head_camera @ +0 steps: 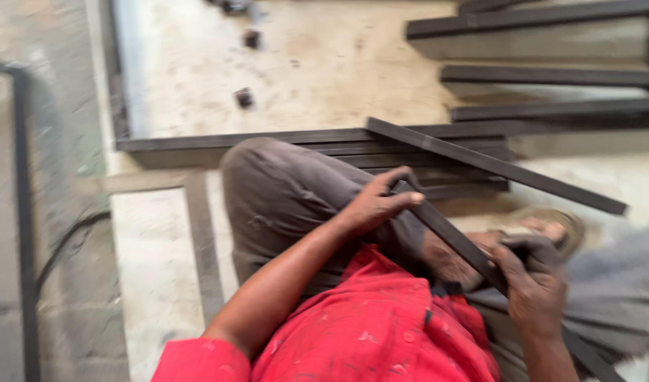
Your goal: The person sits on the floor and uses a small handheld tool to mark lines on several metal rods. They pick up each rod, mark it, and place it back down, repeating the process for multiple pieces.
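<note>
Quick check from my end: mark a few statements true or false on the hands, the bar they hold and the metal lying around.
1. Both hands grip one dark flat metal bar. True: left hand at its upper end, right hand lower down.
2. The bar lies flat on the floor. False: it slants across the person's lap.
3. The shirt is blue. False: it is red.
4. More dark bars lie stacked on the floor beyond the knee. True.
5. The right hand is empty. False: its fingers wrap the bar.
</note>
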